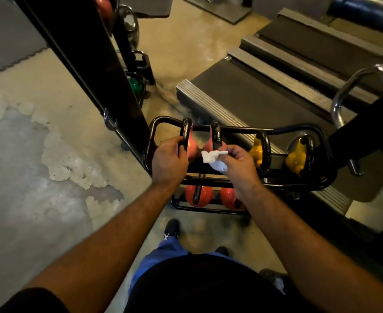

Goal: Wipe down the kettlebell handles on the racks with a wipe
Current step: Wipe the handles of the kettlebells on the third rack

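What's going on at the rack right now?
A person stands over a low kettlebell rack. The left hand grips the handle of the leftmost pink kettlebell on the top row. The right hand pinches a white wipe beside the second pink kettlebell's handle. Two yellow kettlebells sit to the right.

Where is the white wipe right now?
In the head view, the white wipe is pinched in the right hand, just in front of the second pink kettlebell's black handle on the top rack.
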